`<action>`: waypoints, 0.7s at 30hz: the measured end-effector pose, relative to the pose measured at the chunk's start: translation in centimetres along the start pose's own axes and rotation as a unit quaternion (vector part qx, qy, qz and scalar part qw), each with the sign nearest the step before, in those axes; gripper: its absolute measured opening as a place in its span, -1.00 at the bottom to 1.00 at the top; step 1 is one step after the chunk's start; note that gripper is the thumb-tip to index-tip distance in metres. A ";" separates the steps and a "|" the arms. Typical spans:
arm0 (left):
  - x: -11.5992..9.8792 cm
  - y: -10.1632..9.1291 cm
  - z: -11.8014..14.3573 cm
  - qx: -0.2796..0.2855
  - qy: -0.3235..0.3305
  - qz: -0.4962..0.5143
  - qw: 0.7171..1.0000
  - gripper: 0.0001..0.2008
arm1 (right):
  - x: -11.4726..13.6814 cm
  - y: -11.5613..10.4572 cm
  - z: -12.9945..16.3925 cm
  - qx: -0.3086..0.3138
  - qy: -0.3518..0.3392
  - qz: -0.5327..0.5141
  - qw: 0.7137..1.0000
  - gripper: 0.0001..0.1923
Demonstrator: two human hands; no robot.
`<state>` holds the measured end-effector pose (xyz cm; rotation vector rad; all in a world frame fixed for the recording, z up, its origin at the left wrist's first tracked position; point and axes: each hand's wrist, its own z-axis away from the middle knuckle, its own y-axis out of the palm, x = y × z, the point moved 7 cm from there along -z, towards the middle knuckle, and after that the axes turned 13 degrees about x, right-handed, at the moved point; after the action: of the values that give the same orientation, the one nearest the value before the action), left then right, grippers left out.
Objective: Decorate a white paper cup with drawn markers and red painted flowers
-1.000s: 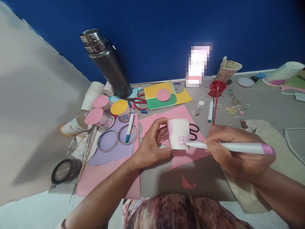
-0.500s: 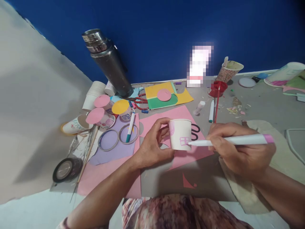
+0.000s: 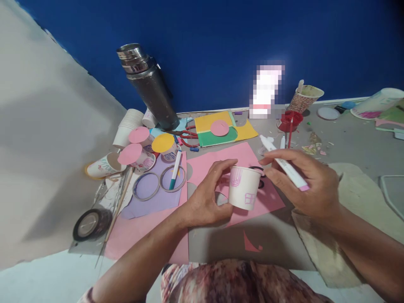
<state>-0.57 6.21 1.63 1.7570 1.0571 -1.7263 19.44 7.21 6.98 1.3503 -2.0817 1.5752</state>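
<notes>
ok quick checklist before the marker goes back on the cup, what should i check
1. Left hand grips the paper cup: ok.
2. Right hand holds the marker: ok.
3. Marker tip aimed at cup: not ok, it points up and away.
4. Pink window drawing faces the camera: ok.
5. Marker uncapped: cannot tell.
6. Pink paper lies under the cup: ok.

pixelated patch [image 3: 267, 90] against blue wall unreadable; scissors [image 3: 260, 176] mostly hidden behind paper cup [image 3: 243, 187].
</notes>
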 end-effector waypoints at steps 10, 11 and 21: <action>1.4 -1.0 0.5 -0.060 -0.022 0.110 0.992 -0.06 | -0.5 0.9 -0.4 0.034 0.004 -0.071 0.997 -0.91; 1.9 -0.9 0.4 -0.063 -0.037 0.145 0.987 -0.07 | -0.5 0.6 -0.2 0.008 0.009 -0.072 0.997 -0.89; 2.2 1.1 0.2 -0.073 -0.063 0.208 0.973 -0.06 | 1.6 1.3 1.0 -0.043 -0.132 0.039 0.989 -0.78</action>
<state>0.01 5.84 -0.74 1.6126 0.6821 -1.4396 17.86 5.55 6.73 1.5374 -2.3518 1.3785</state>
